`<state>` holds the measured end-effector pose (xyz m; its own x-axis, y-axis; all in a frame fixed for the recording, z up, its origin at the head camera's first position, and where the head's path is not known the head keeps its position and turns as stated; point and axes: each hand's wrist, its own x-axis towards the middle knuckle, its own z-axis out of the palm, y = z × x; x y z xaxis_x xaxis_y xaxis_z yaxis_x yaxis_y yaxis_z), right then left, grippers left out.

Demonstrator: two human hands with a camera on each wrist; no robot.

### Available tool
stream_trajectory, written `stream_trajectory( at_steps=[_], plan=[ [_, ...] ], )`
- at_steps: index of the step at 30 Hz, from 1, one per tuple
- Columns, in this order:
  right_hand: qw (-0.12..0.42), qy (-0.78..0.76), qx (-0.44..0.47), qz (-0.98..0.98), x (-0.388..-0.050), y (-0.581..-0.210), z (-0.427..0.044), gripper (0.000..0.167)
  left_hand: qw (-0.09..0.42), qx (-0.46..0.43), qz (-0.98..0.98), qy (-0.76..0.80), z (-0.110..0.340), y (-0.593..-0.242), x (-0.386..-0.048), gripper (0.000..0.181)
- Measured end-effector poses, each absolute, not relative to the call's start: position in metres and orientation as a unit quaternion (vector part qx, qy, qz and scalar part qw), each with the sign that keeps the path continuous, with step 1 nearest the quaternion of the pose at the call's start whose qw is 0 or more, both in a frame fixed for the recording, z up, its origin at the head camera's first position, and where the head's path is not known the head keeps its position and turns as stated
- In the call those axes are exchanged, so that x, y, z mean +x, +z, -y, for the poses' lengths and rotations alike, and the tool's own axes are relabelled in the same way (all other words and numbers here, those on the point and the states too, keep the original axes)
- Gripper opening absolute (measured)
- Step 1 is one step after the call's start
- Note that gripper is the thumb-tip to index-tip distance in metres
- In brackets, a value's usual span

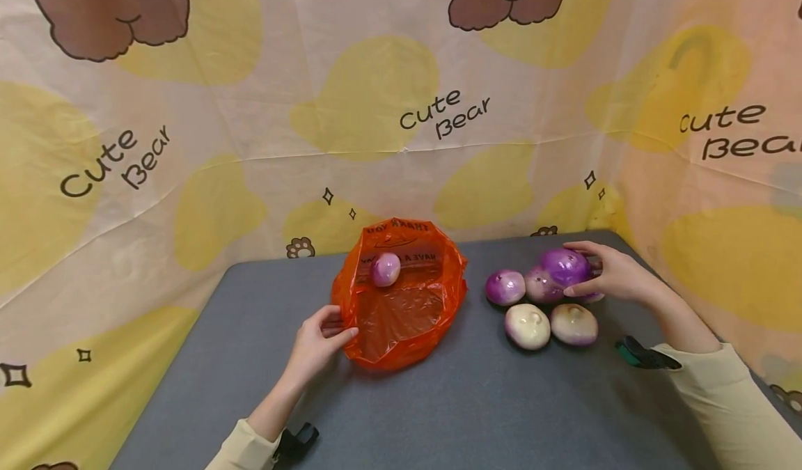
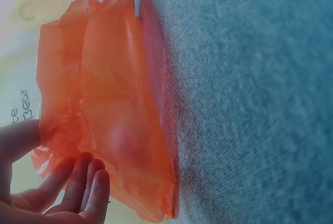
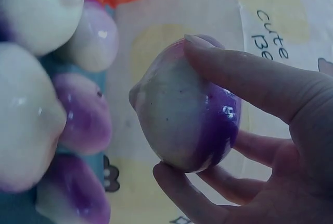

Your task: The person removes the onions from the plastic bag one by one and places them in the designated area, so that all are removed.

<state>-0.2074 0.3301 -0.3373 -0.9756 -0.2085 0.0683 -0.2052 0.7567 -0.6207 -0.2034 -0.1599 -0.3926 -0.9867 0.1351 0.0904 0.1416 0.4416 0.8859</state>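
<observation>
An orange plastic bag (image 1: 401, 355) stands on the table with its mouth spread towards me; one purple-and-white onion (image 1: 385, 269) lies inside. My left hand (image 1: 318, 341) pinches the bag's left rim between thumb and fingers, which the left wrist view shows closely through the thin plastic. Over at the right, my right hand (image 1: 617, 273) grips a purple onion (image 3: 179, 104), lifted above a group of others. Below and beside it lie a purple onion (image 1: 505, 287), a pale onion (image 1: 528, 326) and another pale onion (image 1: 574, 324), with more partly hidden behind.
A grey cloth-covered table (image 1: 238, 358) carries everything. Close behind its far edge hangs a patterned curtain (image 1: 357, 129) with bear prints, which also runs along the left and right sides. A dark strap (image 1: 645, 355) sits at the right cuff.
</observation>
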Motion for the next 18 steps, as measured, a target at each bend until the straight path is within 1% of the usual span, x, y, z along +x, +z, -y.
stream_trajectory(
  at_steps=[9,16,18],
  plan=[
    [-0.005,-0.333,-0.112,-0.936,-0.203,-0.348,-0.355,0.082,0.000,-0.077,0.849,-0.523,0.160,-0.395,-0.203,0.038],
    [-0.024,-0.313,-0.124,-0.941,-0.196,-0.352,-0.367,0.081,0.011,-0.084,0.843,-0.531,0.169,-0.424,-0.220,0.041],
    [-0.028,-0.311,-0.126,-0.942,-0.193,-0.353,-0.371,0.080,0.014,-0.085,0.842,-0.533,0.169,-0.427,-0.221,0.041]
  ],
)
